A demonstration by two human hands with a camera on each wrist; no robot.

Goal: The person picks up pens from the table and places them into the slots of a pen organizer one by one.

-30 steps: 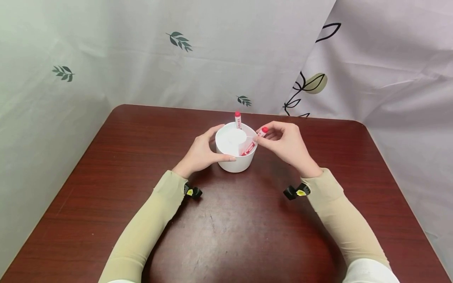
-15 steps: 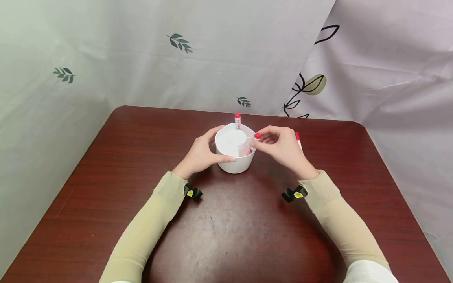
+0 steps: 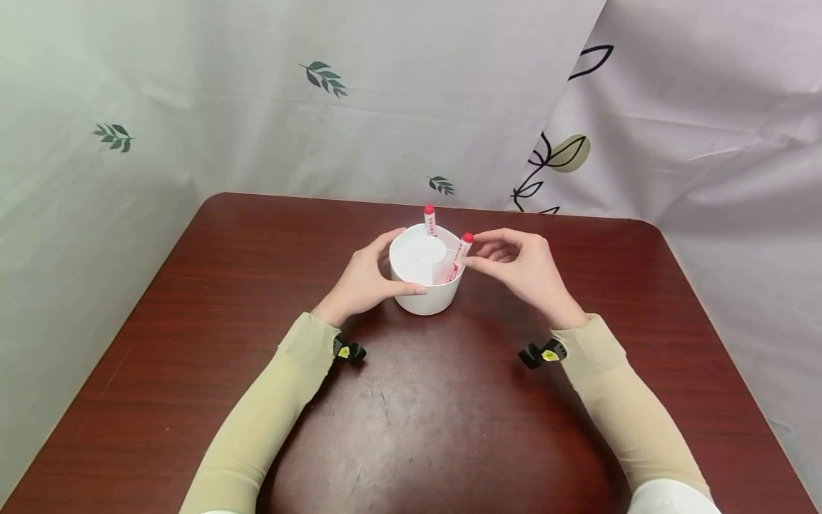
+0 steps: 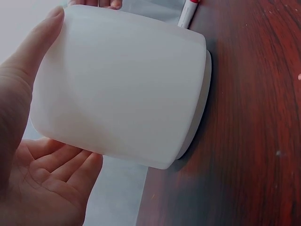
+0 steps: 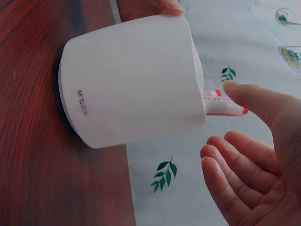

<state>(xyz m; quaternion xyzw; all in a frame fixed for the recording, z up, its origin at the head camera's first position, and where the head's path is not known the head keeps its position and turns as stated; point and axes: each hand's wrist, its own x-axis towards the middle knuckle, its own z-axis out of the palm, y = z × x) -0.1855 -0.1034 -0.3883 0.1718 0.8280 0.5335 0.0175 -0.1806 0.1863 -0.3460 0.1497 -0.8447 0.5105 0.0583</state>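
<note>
My left hand (image 3: 367, 275) holds a white round pen holder (image 3: 425, 298), thumb on the front rim and fingers around the far left side. In the pen holder, one red-capped white marker (image 3: 429, 221) stands at the back. A second red-capped marker (image 3: 462, 250) leans against the right rim. My right hand (image 3: 523, 268) is beside this second marker. In the right wrist view the thumb and fingers of the right hand (image 5: 258, 155) are spread apart, with the thumb tip overlapping a marker (image 5: 228, 107). The pen holder's inside is divided into sections.
The pen holder stands on a dark red wooden table (image 3: 411, 414). Another red-capped marker (image 4: 188, 14) shows beyond the holder in the left wrist view; in the head view the right hand hides it. A pale leaf-printed curtain (image 3: 257, 107) hangs behind the table.
The right hand has lowered the second marker into the holder's right side, then drawn slightly right with its fingers parted. The marker stands more upright. The left hand has kept its hold.
</note>
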